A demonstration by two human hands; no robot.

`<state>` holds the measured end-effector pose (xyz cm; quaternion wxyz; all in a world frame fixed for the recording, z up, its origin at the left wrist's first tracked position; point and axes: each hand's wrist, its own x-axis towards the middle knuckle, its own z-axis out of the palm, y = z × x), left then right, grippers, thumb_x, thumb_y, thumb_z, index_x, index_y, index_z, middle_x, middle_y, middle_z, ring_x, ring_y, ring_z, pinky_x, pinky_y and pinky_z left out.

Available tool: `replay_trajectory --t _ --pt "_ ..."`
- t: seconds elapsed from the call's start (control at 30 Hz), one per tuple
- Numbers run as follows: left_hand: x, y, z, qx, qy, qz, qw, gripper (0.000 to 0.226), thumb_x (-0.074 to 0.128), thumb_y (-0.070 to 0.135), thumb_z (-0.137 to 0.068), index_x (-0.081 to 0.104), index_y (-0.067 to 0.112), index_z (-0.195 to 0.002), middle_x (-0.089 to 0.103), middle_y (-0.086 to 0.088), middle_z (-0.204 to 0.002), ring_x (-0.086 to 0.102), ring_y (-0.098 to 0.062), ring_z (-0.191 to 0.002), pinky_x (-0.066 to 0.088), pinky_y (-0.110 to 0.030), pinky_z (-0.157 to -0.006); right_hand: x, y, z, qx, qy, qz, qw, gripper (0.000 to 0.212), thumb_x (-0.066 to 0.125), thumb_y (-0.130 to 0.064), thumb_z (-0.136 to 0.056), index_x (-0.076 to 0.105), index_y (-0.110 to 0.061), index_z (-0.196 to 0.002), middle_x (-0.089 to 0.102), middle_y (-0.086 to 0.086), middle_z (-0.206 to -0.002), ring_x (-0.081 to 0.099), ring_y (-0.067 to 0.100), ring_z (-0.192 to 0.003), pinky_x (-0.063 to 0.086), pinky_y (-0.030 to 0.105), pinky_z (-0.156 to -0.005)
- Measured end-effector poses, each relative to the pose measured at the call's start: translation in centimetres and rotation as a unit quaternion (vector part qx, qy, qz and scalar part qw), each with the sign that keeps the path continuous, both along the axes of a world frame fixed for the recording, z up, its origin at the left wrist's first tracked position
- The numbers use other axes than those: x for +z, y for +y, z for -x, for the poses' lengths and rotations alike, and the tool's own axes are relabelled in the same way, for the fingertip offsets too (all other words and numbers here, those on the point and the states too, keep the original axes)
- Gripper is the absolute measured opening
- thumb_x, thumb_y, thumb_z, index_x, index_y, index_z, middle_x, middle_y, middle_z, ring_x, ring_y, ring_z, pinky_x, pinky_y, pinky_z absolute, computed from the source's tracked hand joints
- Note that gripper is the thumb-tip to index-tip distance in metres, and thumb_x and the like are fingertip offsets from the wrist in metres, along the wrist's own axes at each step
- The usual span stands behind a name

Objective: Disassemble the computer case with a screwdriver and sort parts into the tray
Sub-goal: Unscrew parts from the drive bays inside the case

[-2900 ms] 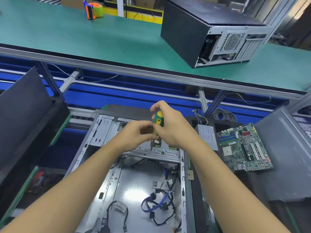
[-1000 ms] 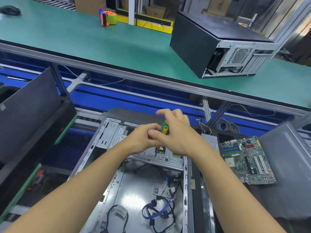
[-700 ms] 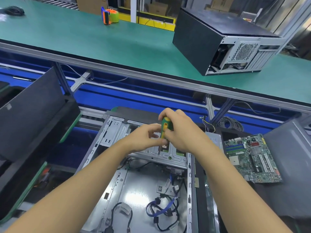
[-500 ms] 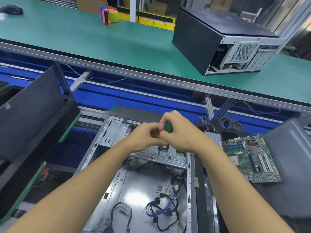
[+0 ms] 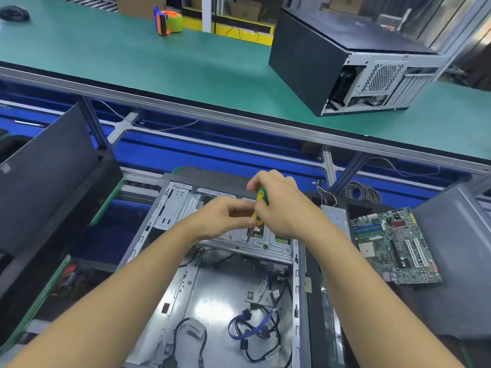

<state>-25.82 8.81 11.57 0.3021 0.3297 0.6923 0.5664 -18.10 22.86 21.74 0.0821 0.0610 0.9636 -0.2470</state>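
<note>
An open grey computer case [image 5: 170,251] lies flat in front of me, with loose black and blue cables [image 5: 255,330] on its floor. My right hand [image 5: 284,208] grips the green and yellow handle of a screwdriver [image 5: 259,205], which stands nearly upright. Its tip rests on the metal drive bracket [image 5: 268,245] at the case's far end. My left hand [image 5: 225,219] pinches the lower part of the screwdriver near the shaft.
A removed motherboard [image 5: 396,248] and a silver power supply [image 5: 334,219] lie to the right of the case. Black panels [image 5: 45,168] lean at the left. On the green bench behind stand another black computer case [image 5: 345,62] and an orange tape dispenser [image 5: 167,19].
The screwdriver handle shows more between my fingers than half a second ago, as my right hand shifted its grip on it. Both hands stay over the drive bracket.
</note>
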Motion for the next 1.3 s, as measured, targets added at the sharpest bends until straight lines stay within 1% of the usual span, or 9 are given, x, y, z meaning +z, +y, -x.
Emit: replay_trajectory --t 0.13,0.27,0.47,0.6,0.73,0.83,1.03,1.2,1.3 --pt "-0.2 0.1 0.3 0.026 0.018 0.008 0.999 0.03 0.075 -0.001 -0.084 0.065 0.027 -0.082 0.067 0.018 -0.069 0.062 0.005 -0.067 0.046 -0.009 -0.065 -0.5 0.0 -0.3 -0.007 -0.002 0.034 0.999 0.032 0.052 -0.035 -0.096 0.045 -0.033 -0.127 0.033 -0.01 -0.122 0.031 0.015 -0.117 0.044 0.043 -0.094" --pt "-0.7 0.8 0.1 0.036 0.042 0.018 0.998 0.021 0.084 0.014 -0.079 0.066 0.018 -0.089 0.063 -0.01 -0.079 0.058 -0.029 -0.073 0.051 -0.041 -0.074 -1.3 -0.2 -0.3 -0.088 0.035 -0.011 0.995 0.051 0.04 -0.066 -0.096 0.043 -0.025 -0.127 0.034 -0.001 -0.119 0.036 0.023 -0.113 0.037 0.04 -0.084" --pt "-0.7 0.4 0.1 0.019 0.016 -0.019 1.0 0.025 0.078 0.005 -0.084 0.071 0.011 -0.108 0.069 -0.004 -0.113 0.067 -0.016 -0.106 0.054 -0.026 -0.091 -1.0 -0.1 0.0 -0.068 0.049 0.004 0.996 0.024 0.048 -0.038 -0.102 0.051 -0.022 -0.12 0.047 -0.001 -0.114 0.052 0.022 -0.096 0.04 0.036 -0.077" --pt "-1.0 0.2 0.3 0.045 -0.01 -0.02 0.999 0.025 0.079 0.001 -0.081 0.066 0.019 -0.093 0.073 0.005 -0.089 0.07 -0.014 -0.091 0.054 -0.025 -0.084 -0.3 0.1 0.0 -0.022 0.022 0.051 0.998 0.036 0.05 -0.015 -0.094 0.052 -0.03 -0.126 0.047 -0.008 -0.121 0.043 0.021 -0.118 0.045 0.041 -0.094" --pt "-0.9 0.9 0.0 0.061 0.026 0.004 0.998 0.034 0.086 0.015 -0.073 0.061 0.036 -0.079 0.061 0.009 -0.073 0.054 -0.005 -0.067 0.044 -0.015 -0.064 -0.9 -0.1 -0.2 -0.034 0.02 0.004 0.999 0.033 0.053 -0.043 -0.094 0.049 -0.033 -0.125 0.039 -0.008 -0.117 0.037 0.018 -0.115 0.039 0.036 -0.083" --pt "-1.0 1.1 -0.2 0.054 0.045 0.007 0.997 0.028 0.087 0.022 -0.071 0.066 0.034 -0.084 0.066 -0.006 -0.083 0.059 -0.015 -0.075 0.052 -0.03 -0.072 -1.3 -0.4 -0.3 -0.072 0.053 -0.063 0.994 0.031 0.054 -0.053 -0.095 0.051 -0.029 -0.115 0.044 -0.003 -0.111 0.05 0.023 -0.099 0.038 0.036 -0.073" --pt "-3.0 -1.6 0.8 0.066 0.139 0.148 0.977 0.019 0.077 0.024 -0.083 0.068 0.033 -0.098 0.065 0.011 -0.094 0.061 -0.003 -0.083 0.053 -0.027 -0.081 -0.8 0.5 -0.3 0.004 0.027 0.022 0.999 0.04 0.052 -0.004 -0.091 0.052 -0.033 -0.119 0.041 -0.012 -0.119 0.045 0.019 -0.112 0.044 0.037 -0.085" --pt "-3.7 -1.6 0.2 -0.003 0.228 0.219 0.949 0.015 0.076 0.027 -0.082 0.069 0.036 -0.093 0.058 0.013 -0.094 0.053 0.0 -0.081 0.045 -0.019 -0.077 -1.4 0.1 -0.6 -0.011 0.056 -0.067 0.996 0.026 0.046 -0.051 -0.099 0.048 -0.032 -0.117 0.039 -0.011 -0.116 0.037 0.017 -0.11 0.039 0.039 -0.079" --pt "-3.8 -1.1 0.1 -0.003 0.265 0.233 0.936 0.018 0.077 0.031 -0.082 0.072 0.032 -0.1 0.054 0.013 -0.089 0.049 -0.001 -0.077 0.042 -0.021 -0.077 -1.6 0.0 -0.4 -0.025 0.099 -0.163 0.981 0.03 0.032 -0.048 -0.106 0.051 -0.026 -0.113 0.05 -0.005 -0.109 0.048 0.023 -0.102 0.039 0.038 -0.073"
